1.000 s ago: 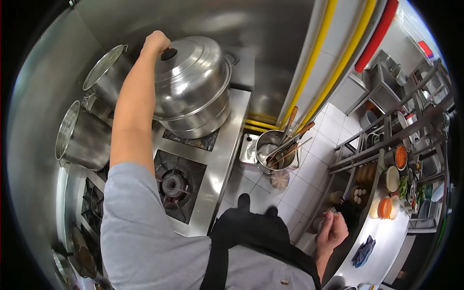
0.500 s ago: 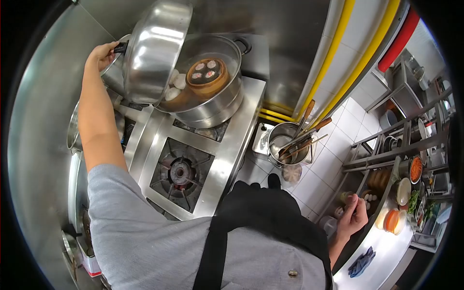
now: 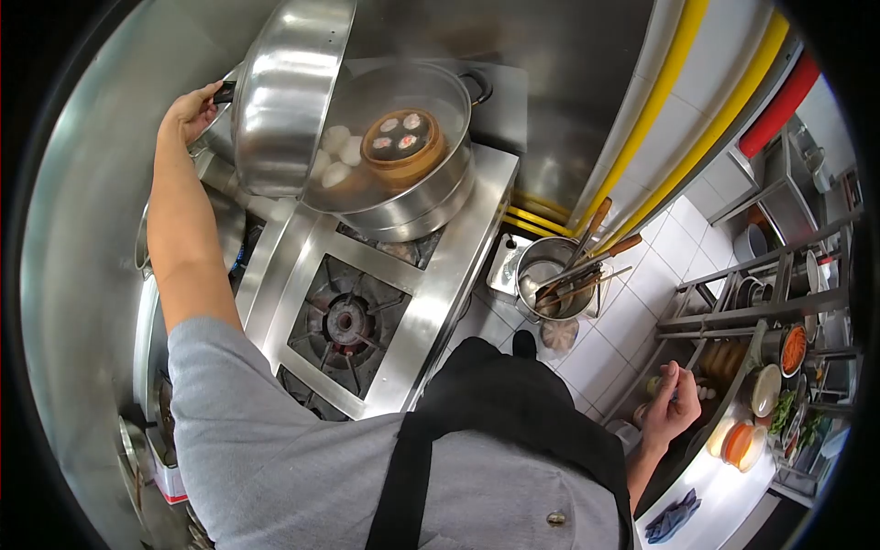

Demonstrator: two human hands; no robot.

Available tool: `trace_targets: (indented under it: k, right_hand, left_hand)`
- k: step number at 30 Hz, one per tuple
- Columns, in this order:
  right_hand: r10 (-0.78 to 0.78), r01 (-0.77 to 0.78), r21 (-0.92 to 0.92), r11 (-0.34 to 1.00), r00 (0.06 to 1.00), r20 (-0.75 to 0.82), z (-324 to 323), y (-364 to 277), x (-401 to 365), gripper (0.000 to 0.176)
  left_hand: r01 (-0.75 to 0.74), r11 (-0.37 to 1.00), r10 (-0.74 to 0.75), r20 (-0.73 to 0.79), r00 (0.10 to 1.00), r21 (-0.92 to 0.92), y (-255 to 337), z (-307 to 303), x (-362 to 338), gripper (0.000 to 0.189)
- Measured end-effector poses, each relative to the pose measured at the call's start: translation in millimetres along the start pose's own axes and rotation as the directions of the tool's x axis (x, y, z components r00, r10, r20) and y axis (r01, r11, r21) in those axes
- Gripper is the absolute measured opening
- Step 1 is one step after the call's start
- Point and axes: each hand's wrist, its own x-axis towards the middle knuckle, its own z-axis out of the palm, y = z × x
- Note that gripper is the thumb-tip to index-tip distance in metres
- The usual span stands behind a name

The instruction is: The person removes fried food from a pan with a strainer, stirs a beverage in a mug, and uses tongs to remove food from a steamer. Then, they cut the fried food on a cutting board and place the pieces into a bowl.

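My left hand (image 3: 189, 112) is closed round the black knob of a large steel pot lid (image 3: 291, 101), holding it tipped on its side above the left rim of a steamer pot (image 3: 408, 218). Within the pot sits a round bamboo steamer (image 3: 409, 170) with several pieces of food with pink-and-white tops on a dark base. Several white buns (image 3: 335, 171) lie beside it, partly behind the lid. Hazy steam hangs over them. My right hand (image 3: 672, 411) is held out at my right side with its fingers curled in; no object shows in it.
A bare gas burner (image 3: 346, 321) is nearest me on the steel stove. On the floor side, a pot of ladles and long-handled tools (image 3: 547, 247) stands by yellow pipes (image 3: 655, 101). At right are a counter with a blue cloth (image 3: 674, 516) and a pan of orange shreds (image 3: 793, 350).
The lid has moved slightly to the left relative to the pot, and more of the white buns show. My right hand stays curled at my side. The whole view has shifted a little.
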Motion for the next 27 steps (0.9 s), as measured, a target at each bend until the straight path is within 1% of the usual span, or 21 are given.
trace_targets:
  k: [3,4,5,8,9,12,14,16,18,21,24,26,27]
  right_hand:
    - [-0.011,0.011,-0.013,1.0,1.0,0.023,-1.2,2.3,-1.4,0.021]
    - [-0.01,0.01,-0.016,1.0,1.0,0.02,-2.1,3.4,-2.0,0.021]
    - [0.01,-0.01,-0.016,1.0,1.0,0.023,-3.2,4.6,-2.7,0.021]
    - [0.054,-0.053,-0.016,0.998,0.998,0.022,-6.0,5.4,-3.8,0.021]
    - [0.077,-0.077,-0.016,0.997,0.997,0.02,-5.8,5.5,-3.4,0.021]
    - [0.058,-0.058,-0.007,0.998,0.998,0.019,-5.5,7.2,-2.7,0.021]
    - [0.04,-0.04,-0.011,0.999,0.999,0.015,-3.8,5.9,-1.3,0.021]
    - [0.026,-0.025,-0.021,0.999,1.0,0.016,-3.7,7.1,-1.9,0.021]
    - [0.061,-0.061,-0.016,0.998,0.998,0.026,-3.2,10.4,-5.3,0.021]
    - [0.064,-0.063,-0.023,0.998,0.997,0.032,-2.3,7.6,-4.8,0.021]
    - [0.046,-0.046,-0.002,0.999,0.998,0.037,-0.6,3.6,-4.0,0.02]
    - [0.039,-0.038,-0.017,0.999,0.999,0.037,-0.8,2.2,-4.4,0.019]
    - [0.031,-0.03,-0.028,0.999,0.999,0.041,-1.2,0.8,-5.0,0.018]
  left_hand:
    - [0.023,0.999,-0.023,0.006,1.0,0.04,0.6,0.4,-1.8,0.018]
    - [0.018,0.997,-0.016,-0.018,1.0,0.073,1.5,1.9,-7.9,0.021]
    - [0.014,0.994,-0.009,-0.044,0.999,0.104,2.3,4.3,-13.2,0.024]
    - [0.036,0.991,-0.032,-0.034,0.999,0.13,3.6,3.8,-14.1,0.03]
    - [0.035,0.991,-0.03,-0.039,0.999,0.128,2.5,3.6,-15.0,0.03]
    - [0.019,0.995,-0.014,-0.059,0.998,0.101,-0.3,3.1,-13.5,0.03]
    - [0.053,0.996,-0.048,-0.069,0.996,0.072,-0.5,2.7,-11.1,0.027]
    - [0.05,0.995,-0.044,-0.067,0.997,0.086,-0.1,3.8,-15.6,0.028]
    - [0.047,0.994,-0.041,-0.067,0.997,0.102,-1.1,5.5,-19.3,0.03]
    - [0.021,0.996,-0.012,-0.101,0.995,0.087,-2.0,10.6,-18.5,0.029]
    - [-0.019,0.993,0.029,-0.084,0.996,0.119,-0.1,23.8,-16.9,0.028]
    - [-0.034,0.978,0.046,-0.052,0.998,0.204,3.2,42.5,-13.8,0.029]
    - [-0.054,0.957,0.054,0.008,0.999,0.284,5.8,52.6,-14.6,0.029]
